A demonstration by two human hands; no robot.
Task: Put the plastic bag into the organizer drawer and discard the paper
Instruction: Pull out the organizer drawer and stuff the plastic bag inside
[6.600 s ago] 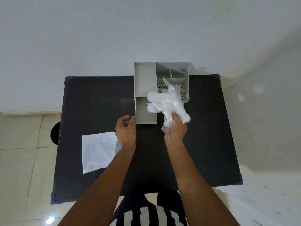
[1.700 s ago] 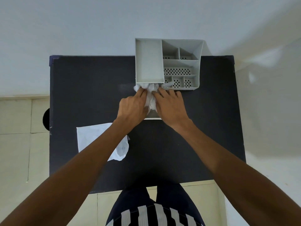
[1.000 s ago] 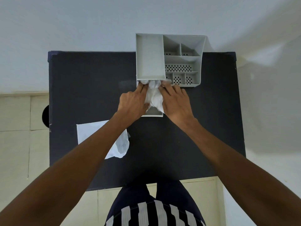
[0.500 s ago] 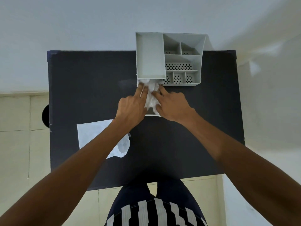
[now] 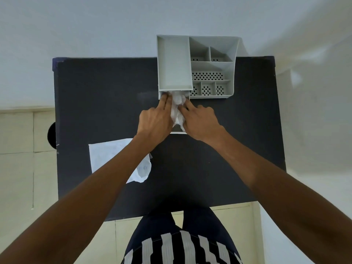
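Both hands are at the pulled-out drawer point(image 5: 178, 132) of the grey organizer point(image 5: 231, 73), which sits at twelve o'clock on the black surface point(image 5: 106, 96). The crumpled plastic bag point(image 5: 178, 109) lies in that drawer, wedged between them. The left hand point(image 5: 155, 121) presses its extended fingers onto the bag's far end under the organizer's front edge; the right hand point(image 5: 200, 122) pinches the bag's side in its grip. The white paper point(image 5: 106, 155) lies flat at eight o'clock, partly hidden by the left forearm.

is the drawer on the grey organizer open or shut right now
Open: the grey plastic organizer's drawer is pulled out toward the person, with the crumpled clear plastic bag lying in it.
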